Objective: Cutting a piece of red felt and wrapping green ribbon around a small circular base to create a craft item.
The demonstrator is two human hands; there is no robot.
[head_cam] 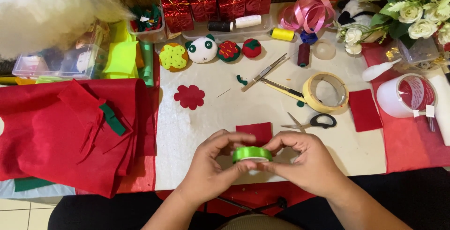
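Both hands clamped on the green ribbon roll (252,154) just above the bench (211,117) edge, left hand (213,164) gripping its side, right hand (300,157) pinching at the rim w/ fingertips, prob. hunting the loose end; next needs a nail-tip peel, red felt square (254,132) just beyond.

I find the scene brightly and evenly lit from overhead, with colours saturated and true. Shadows are soft and short: a faint one sits under the scissors (315,121) and beside the tape ring (326,92). I note glare on the white table (220,113), which washes out near its centre, and small highlights on the green ribbon roll (252,154). The white fluffy mass (51,9) at top left is overexposed and out of focus. Focus is otherwise sharp. I see slight wide-angle stretching towards the edges.
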